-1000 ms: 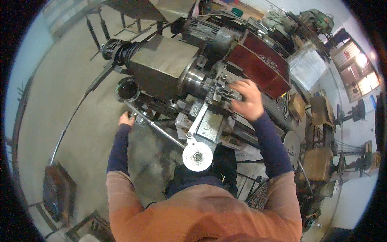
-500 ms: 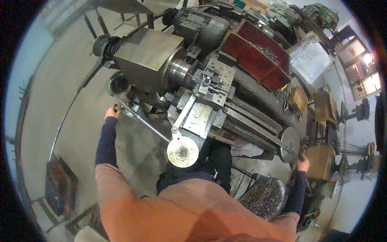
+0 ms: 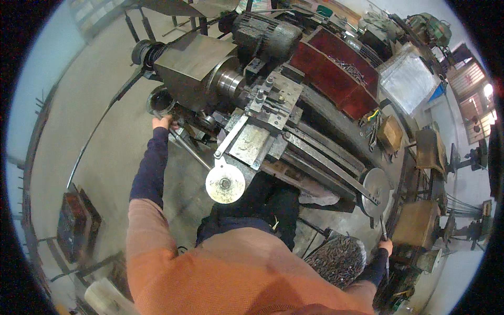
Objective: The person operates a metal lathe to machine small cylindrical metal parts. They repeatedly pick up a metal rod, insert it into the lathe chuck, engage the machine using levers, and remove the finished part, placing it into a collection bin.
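Observation:
In front of me is a lathe with a bright round chuck (image 3: 229,84) and a steel tool block (image 3: 281,100) on its slide. At the left my left hand (image 3: 162,122) is beside a dark round cup-shaped part (image 3: 160,102), near the upper end of a slanting metal rod (image 3: 191,149). Its fingers look closed, but what they hold is hidden. Low on the right, my right hand (image 3: 386,245) is wrapped round a metal lever (image 3: 384,229), just below a grey disc (image 3: 379,186). A pale round plate (image 3: 225,183) sits at the slide's near end.
Behind the bed stands a red tray (image 3: 328,73) with small metal pieces. Wrenches (image 3: 373,131) lie near a cardboard box (image 3: 390,134). A container heaped with dark metal bits (image 3: 338,260) is beside my right leg. An electric motor (image 3: 266,34) sits behind the chuck.
My left hand has moved up and right to the dark cup-shaped part. My right hand has come down toward me with the lever. The view has shifted slightly.

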`<act>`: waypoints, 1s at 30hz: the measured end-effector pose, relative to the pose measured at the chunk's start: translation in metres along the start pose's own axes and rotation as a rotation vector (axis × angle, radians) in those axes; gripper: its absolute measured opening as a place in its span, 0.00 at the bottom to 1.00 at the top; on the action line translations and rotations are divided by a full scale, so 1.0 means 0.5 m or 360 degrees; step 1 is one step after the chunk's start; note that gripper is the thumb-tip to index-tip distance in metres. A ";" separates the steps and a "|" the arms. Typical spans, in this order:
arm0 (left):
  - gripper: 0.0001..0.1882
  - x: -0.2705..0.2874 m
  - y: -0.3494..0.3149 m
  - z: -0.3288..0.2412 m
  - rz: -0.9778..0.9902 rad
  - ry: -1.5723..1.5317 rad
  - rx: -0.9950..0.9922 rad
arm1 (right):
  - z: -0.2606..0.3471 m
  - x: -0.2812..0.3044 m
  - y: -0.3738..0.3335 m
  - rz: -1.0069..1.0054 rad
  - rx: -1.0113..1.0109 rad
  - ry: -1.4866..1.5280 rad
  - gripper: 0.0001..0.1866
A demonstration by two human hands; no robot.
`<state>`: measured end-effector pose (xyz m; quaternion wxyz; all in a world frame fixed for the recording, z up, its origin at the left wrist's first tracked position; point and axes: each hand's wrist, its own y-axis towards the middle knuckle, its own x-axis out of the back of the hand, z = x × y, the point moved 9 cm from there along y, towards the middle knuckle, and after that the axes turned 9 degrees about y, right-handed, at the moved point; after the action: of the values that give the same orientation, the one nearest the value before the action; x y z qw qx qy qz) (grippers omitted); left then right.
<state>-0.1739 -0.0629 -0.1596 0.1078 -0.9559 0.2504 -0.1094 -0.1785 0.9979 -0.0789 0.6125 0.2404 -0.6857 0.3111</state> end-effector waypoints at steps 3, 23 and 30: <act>0.11 -0.026 0.001 -0.003 0.0057 -0.0055 -0.0018 | -0.066 -0.058 -0.069 -0.0151 -0.0263 0.0101 0.17; 0.10 -0.024 0.125 0.050 0.0147 0.0610 -0.0730 | 0.004 -0.045 -0.250 -0.0189 -0.0240 0.0245 0.24; 0.12 -0.016 0.115 0.008 0.0208 0.1132 -0.0695 | -0.078 -0.093 -0.062 -0.0250 0.0183 -0.0101 0.24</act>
<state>-0.2057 -0.1073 -0.1796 -0.1837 -0.8411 0.3494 -0.3697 -0.1234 1.0023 -0.1189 0.5983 0.3377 -0.6648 0.2933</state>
